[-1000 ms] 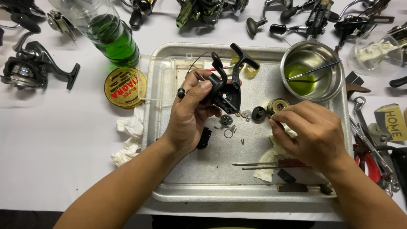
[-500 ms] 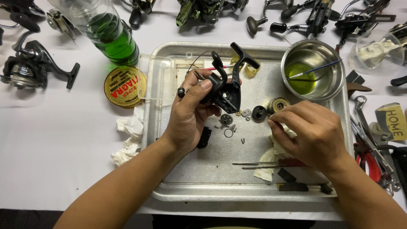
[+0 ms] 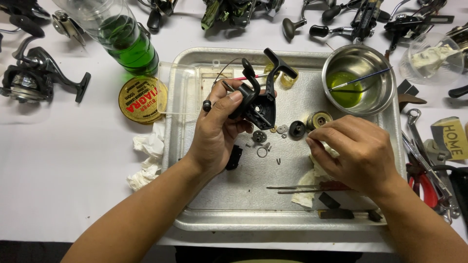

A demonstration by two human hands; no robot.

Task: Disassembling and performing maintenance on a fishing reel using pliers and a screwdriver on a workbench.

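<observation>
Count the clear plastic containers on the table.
3: a bottle of green liquid at upper left, a flat clear box on the metal tray's left edge, and a cup holding white material at upper right. Others may lie off-frame.

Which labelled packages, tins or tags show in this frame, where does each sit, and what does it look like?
Round tin: left of the metal tray, flat, gold lid with red print.
Tag: right edge among the tools, tan card with dark lettering, partly cut off.
Clear bottle: upper left, lying tilted, green liquid inside, no label visible.
No screens or signs in view.
</observation>
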